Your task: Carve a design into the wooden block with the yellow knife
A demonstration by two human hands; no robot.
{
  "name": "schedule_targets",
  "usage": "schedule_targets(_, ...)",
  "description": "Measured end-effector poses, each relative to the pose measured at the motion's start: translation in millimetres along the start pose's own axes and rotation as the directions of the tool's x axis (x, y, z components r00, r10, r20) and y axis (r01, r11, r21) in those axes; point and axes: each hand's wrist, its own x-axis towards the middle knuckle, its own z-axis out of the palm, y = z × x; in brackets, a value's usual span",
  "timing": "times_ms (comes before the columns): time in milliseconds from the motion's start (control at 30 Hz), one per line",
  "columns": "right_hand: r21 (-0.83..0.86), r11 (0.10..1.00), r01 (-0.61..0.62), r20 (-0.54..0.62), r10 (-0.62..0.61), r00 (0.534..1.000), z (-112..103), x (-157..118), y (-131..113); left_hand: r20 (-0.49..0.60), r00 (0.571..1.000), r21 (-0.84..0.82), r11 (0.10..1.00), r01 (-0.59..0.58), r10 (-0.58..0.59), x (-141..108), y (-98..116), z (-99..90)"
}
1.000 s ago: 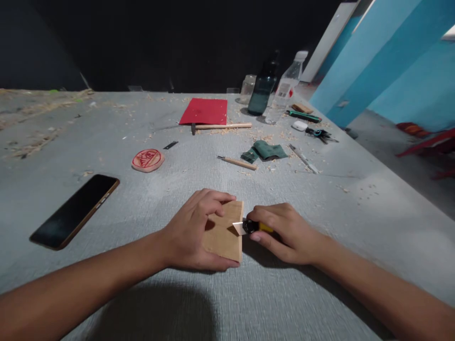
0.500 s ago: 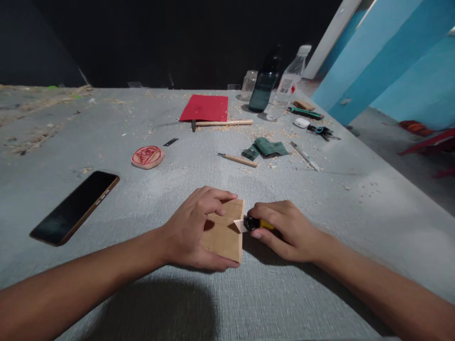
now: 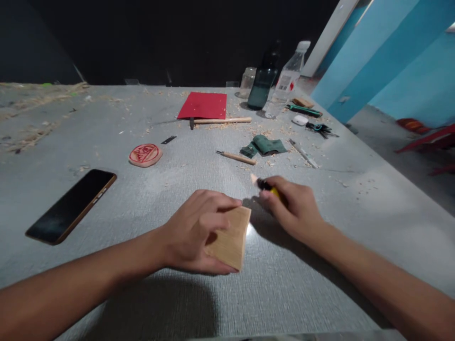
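Note:
My left hand (image 3: pixel 199 232) grips a flat wooden block (image 3: pixel 231 239), fingers along its far edge and thumb along the near one. The block is slightly tilted, and its left part is hidden under the hand. In my right hand (image 3: pixel 295 201) is a yellow and black utility knife (image 3: pixel 266 186), its short blade pointing up and left. Knife and block are apart, the blade beyond the block's far right corner. Past the hands lie a wood-handled carving tool (image 3: pixel 237 157) and some green sandpaper (image 3: pixel 268 145).
A phone (image 3: pixel 73 206) lies at left, near a round wooden piece with a red design (image 3: pixel 145 155). Farther back are a hammer (image 3: pixel 222 121), red card (image 3: pixel 204 105), dark bottle (image 3: pixel 261 87), clear bottle (image 3: pixel 287 78), and keys (image 3: pixel 321 129). Wood shavings are scattered about.
My right hand has lifted the knife off the block's right edge and moved it away, up and to the right. The block has turned slightly in my left hand.

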Motion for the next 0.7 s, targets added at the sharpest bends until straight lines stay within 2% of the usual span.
schedule_targets(67, -0.017, 0.997, -0.071, -0.061, 0.07, 0.996, -4, 3, 15, 0.014, 1.0, 0.009, 1.0, -0.026, 0.026, 0, 2, 0.8)
schedule_targets(167, -0.012, 0.994, -0.105, -0.091, 0.103, 0.991, -7, 4, 22, -0.017, 1.0, 0.005, 1.0, 0.024, -0.024, 0, 0, 1.8)
schedule_targets(300, 0.059, 0.998, 0.016, 0.003, -0.016, 1.0, -4, -1, 1, -0.065, 0.991, -0.023, 0.993, 0.115, -0.117, -1, -4, 2.9)
schedule_targets(433, 0.162, 0.975, 0.15, 0.077, -0.164, 0.983, -2, -5, -22, -0.073, 0.988, -0.046, 0.99, 0.133, -0.137, -3, -5, 3.9)
schedule_targets(700, 0.28, 0.937, 0.21, 0.187, -0.267, 0.945, -3, -5, -28, -0.087, 0.986, -0.071, 0.988, 0.138, -0.144, -4, -5, 4.1)
